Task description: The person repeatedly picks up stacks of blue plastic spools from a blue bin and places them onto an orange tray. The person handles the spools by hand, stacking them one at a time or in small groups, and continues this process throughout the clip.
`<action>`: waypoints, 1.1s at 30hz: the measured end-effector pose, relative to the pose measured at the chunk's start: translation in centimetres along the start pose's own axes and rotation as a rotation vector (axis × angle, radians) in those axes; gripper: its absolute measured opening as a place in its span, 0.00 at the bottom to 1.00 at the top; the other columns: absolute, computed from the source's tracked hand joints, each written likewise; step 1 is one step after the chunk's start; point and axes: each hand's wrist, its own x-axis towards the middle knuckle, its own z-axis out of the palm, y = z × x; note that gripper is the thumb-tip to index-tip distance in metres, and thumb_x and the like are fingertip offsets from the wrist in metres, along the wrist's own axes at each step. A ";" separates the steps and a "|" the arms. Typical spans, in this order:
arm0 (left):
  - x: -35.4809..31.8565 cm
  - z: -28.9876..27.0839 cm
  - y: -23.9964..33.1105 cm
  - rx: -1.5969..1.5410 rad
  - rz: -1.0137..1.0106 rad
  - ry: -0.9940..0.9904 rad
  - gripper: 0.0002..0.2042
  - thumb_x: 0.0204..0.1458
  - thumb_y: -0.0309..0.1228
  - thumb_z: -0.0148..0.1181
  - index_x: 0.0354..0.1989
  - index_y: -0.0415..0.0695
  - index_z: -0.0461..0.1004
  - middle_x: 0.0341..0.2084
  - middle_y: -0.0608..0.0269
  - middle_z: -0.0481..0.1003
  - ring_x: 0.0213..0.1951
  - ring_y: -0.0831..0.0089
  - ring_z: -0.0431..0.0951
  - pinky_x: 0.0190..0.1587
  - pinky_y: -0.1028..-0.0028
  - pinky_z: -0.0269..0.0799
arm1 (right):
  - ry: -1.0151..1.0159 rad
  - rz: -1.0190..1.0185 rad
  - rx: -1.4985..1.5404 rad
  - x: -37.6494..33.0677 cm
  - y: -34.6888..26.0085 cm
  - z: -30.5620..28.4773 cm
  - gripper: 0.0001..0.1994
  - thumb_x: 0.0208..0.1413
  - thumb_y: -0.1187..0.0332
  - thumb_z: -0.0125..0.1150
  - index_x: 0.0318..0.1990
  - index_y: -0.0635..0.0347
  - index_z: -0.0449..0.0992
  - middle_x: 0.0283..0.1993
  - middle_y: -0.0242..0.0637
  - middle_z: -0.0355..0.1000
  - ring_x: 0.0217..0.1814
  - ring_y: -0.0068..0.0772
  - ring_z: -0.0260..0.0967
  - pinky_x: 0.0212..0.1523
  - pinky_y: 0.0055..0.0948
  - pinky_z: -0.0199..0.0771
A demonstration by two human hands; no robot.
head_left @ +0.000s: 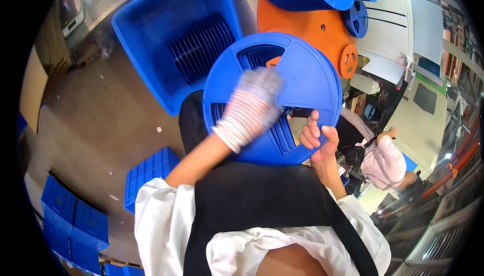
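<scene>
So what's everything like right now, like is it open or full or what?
Left hand: gloved, blurred, over the front reel; grip unclear
Right hand: bare, fingers bent, near the reel's edge; grip unclear
Front reel: flat face toward the camera, more blue layers behind its openings
Blue bin: open, partly filled
Reels in the bin: lined up in a row
Orange disc: partly covered

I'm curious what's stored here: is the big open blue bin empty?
Not empty: blue discs sit in a row inside the bin, leaving bare space beside them.
</scene>
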 end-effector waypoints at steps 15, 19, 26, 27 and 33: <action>-13.1 -1.1 -10.0 0.353 -0.319 0.520 0.22 0.62 0.40 0.49 0.60 0.40 0.67 0.59 0.40 0.66 0.62 0.44 0.63 0.65 0.57 0.59 | -0.213 -0.220 0.124 -4.6 -0.6 -2.2 0.19 0.50 0.67 0.58 0.49 0.61 0.66 0.30 0.31 0.66 0.23 0.22 0.59 0.26 0.24 0.62; -13.5 -2.6 -4.7 0.184 -0.360 0.837 0.17 0.60 0.34 0.54 0.55 0.40 0.72 0.53 0.44 0.72 0.56 0.47 0.71 0.60 0.60 0.65 | -0.273 -0.266 0.210 -4.2 -1.0 -2.1 0.19 0.50 0.67 0.58 0.50 0.62 0.67 0.33 0.33 0.67 0.28 0.24 0.62 0.32 0.27 0.66; -10.3 0.1 7.0 -0.375 -0.451 0.318 0.49 0.45 0.51 0.67 0.70 0.36 0.49 0.63 0.33 0.60 0.65 0.48 0.62 0.64 0.66 0.59 | -0.408 -0.195 -0.212 -5.7 2.6 3.3 0.32 0.52 0.57 0.68 0.58 0.69 0.63 0.53 0.53 0.72 0.48 0.48 0.77 0.49 0.43 0.79; -10.1 0.9 6.4 -0.760 -0.441 0.368 0.49 0.46 0.42 0.68 0.72 0.37 0.44 0.64 0.39 0.61 0.64 0.54 0.63 0.63 0.67 0.60 | -0.400 -0.165 -0.276 -6.7 2.9 5.3 0.34 0.51 0.56 0.69 0.59 0.70 0.62 0.54 0.55 0.72 0.51 0.49 0.76 0.51 0.43 0.78; -15.9 -3.1 7.1 -1.564 -0.280 0.527 0.34 0.49 0.31 0.64 0.66 0.43 0.57 0.54 0.52 0.69 0.54 0.64 0.69 0.56 0.65 0.70 | -0.266 -0.222 -0.367 -7.2 1.2 3.2 0.29 0.58 0.58 0.61 0.59 0.70 0.63 0.53 0.58 0.71 0.53 0.53 0.74 0.54 0.45 0.76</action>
